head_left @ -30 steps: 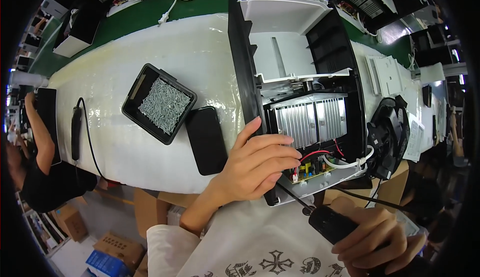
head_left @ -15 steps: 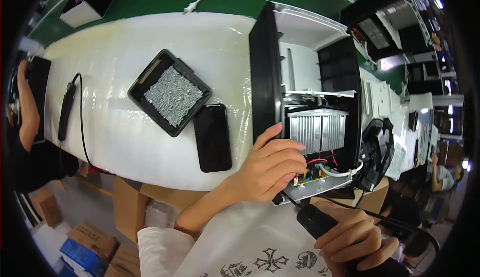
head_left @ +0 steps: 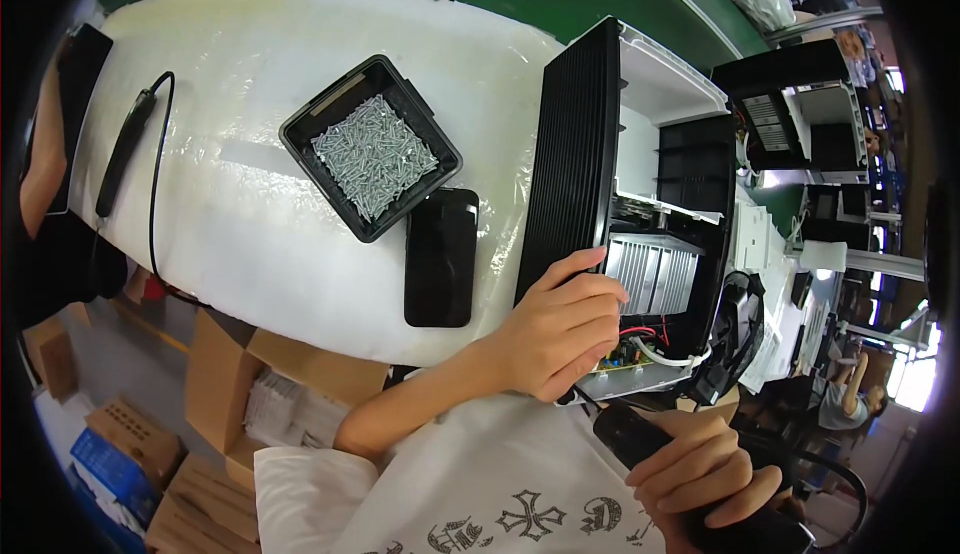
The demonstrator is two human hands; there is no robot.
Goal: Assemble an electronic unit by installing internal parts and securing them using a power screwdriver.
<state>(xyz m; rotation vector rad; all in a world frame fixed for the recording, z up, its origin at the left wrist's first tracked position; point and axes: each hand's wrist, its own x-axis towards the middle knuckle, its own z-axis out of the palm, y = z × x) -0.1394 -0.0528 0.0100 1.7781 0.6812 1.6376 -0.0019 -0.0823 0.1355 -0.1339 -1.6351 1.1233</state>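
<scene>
A black and white appliance housing (head_left: 570, 154) lies open on its side at the right, with a ribbed metal heat sink (head_left: 652, 276) and coloured wires inside. My left hand (head_left: 560, 334) grips the housing's near left edge, its fingers bent over the rim. My right hand (head_left: 700, 469) is wrapped round a black electric screwdriver (head_left: 630, 436) with a cable. The screwdriver's bit points up at the near corner of the housing, just by my left fingers. Whether its tip sits on a screw is hidden. Part of a circuit board (head_left: 625, 359) shows beside my left fingertips.
Left of the housing, a black bin (head_left: 325, 99) full of screws (head_left: 375, 159) and a black phone (head_left: 440, 264) lie on a foam-covered table (head_left: 250, 284). Another corded black tool (head_left: 125, 154) lies farther left, near a co-worker's arm (head_left: 42, 154). Cardboard boxes (head_left: 215, 394) stand below.
The view has swung, so the table things appear higher and the housing farther right. My left hand still grips the housing, and my right still holds the screwdriver at its near corner.
</scene>
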